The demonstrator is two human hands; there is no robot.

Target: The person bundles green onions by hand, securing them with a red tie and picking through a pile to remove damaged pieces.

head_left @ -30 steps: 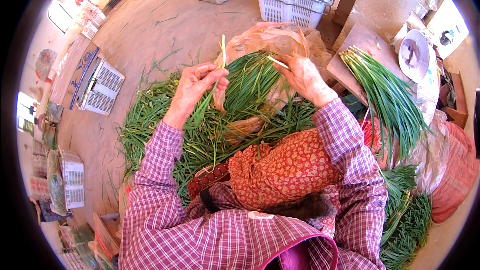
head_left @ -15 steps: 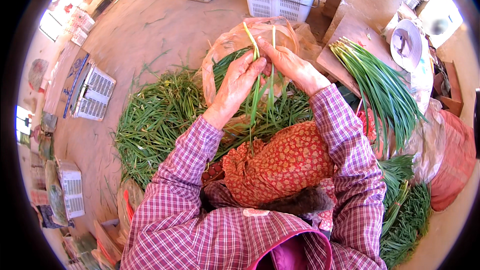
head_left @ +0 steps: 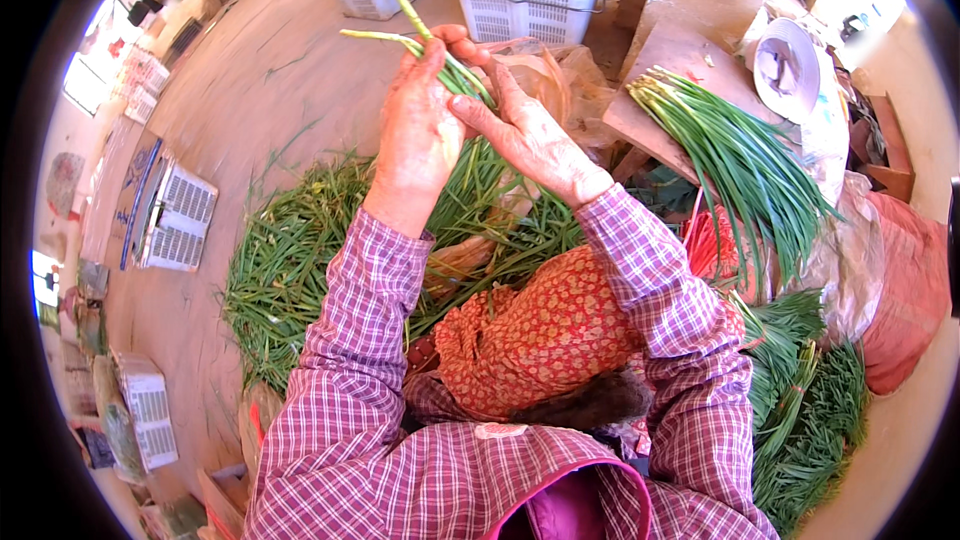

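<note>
Over the leaf heap, the left hand now pinches both stalks, apparently united; the right hand's grip is unclear.

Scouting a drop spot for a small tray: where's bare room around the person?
Floor: nearly bare between the loose green pile and left-hand white crate.
Board: small patch between the long green bundle and hat.
Crowded: below left hand and right hand, with greens and plastic bag; lower right, green bunches.
</note>
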